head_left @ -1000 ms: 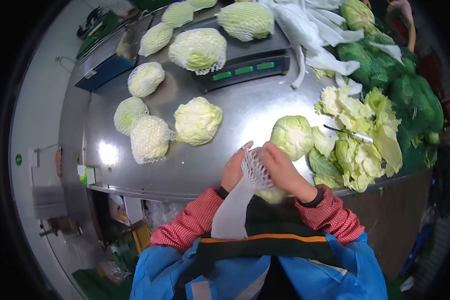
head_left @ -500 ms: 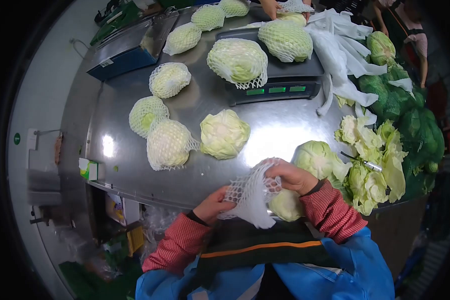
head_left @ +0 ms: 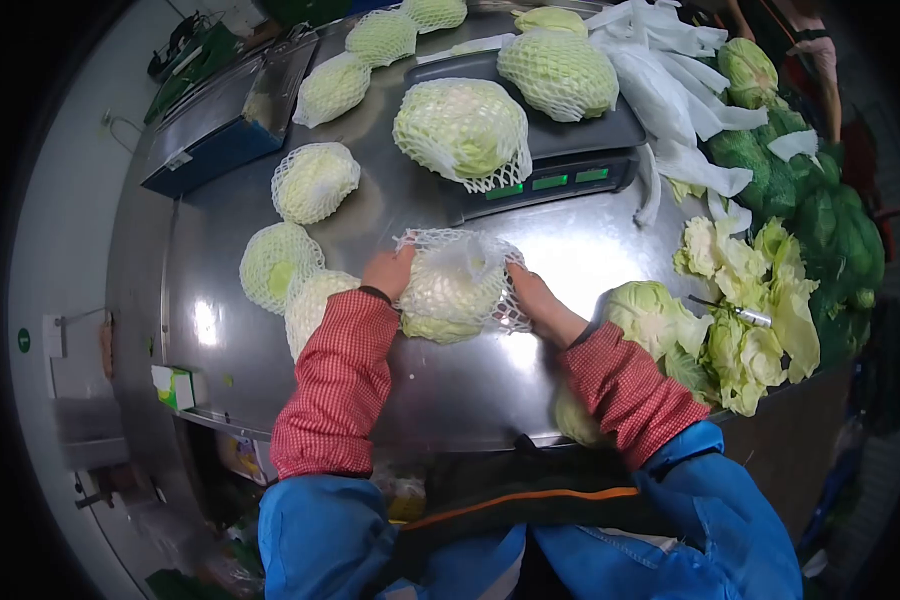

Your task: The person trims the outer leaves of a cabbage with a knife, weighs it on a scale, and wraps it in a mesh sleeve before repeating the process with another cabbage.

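Note:
A white foam net sleeve [head_left: 475, 258] is stretched over the top of a cabbage [head_left: 440, 327] on the steel table. My left hand [head_left: 390, 271] grips the sleeve's left edge, fingers partly hidden behind the mesh. On the other side my right hand [head_left: 540, 302] holds the right edge, its fingertips inside the netting. The cabbage's lower front is bare. Just left of my left hand sits a netted cabbage [head_left: 312, 310], partly covered by my sleeve. An unwrapped cabbage [head_left: 642, 312] lies to the right of my right arm, and another [head_left: 575, 415] is half hidden under that forearm.
A scale [head_left: 560, 175] with green displays bears netted cabbages. Loose foam sleeves [head_left: 660, 90] lie beside it. Trimmed leaves [head_left: 745, 350] and a knife [head_left: 750, 316] are at the right, by green mesh sacks [head_left: 840, 240]. A steel-and-blue box [head_left: 220, 150] stands at left.
Both hands have moved forward and left from the table's near edge, bringing the foam sleeve over the bare cabbage. The other person's hands at the far side have left the view.

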A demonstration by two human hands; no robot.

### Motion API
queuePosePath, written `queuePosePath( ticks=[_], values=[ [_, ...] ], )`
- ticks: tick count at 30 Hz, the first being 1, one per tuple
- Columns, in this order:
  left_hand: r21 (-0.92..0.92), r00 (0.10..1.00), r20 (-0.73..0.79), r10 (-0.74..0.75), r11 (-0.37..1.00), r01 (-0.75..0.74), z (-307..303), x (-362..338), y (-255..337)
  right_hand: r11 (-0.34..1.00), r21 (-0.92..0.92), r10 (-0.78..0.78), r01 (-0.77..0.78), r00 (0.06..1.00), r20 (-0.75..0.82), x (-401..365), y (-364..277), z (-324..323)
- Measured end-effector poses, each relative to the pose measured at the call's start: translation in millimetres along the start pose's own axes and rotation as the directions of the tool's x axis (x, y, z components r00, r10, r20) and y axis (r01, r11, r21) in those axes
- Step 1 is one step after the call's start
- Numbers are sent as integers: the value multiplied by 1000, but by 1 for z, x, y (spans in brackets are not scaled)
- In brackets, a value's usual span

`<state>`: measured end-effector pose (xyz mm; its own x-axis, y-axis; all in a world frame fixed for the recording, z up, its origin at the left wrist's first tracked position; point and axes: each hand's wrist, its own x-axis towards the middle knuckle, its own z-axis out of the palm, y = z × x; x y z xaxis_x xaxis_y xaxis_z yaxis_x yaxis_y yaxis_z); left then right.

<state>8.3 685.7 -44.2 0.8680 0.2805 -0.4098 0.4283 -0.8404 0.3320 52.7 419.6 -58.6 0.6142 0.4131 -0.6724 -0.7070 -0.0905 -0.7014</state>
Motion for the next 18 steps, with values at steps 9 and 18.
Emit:
queuePosePath(
  ticks=[9, 18],
  values=[
    [-948, 968, 249, -25, 197, 248, 36, -121, 15, 894, -371, -245, 250, 968, 61, -101, -6, -38],
    [-810, 862, 497, -102, -410, 419, 91, -220, 22, 918, -340, -187, 204, 979, 83, -159, 16, -42]
  ],
)
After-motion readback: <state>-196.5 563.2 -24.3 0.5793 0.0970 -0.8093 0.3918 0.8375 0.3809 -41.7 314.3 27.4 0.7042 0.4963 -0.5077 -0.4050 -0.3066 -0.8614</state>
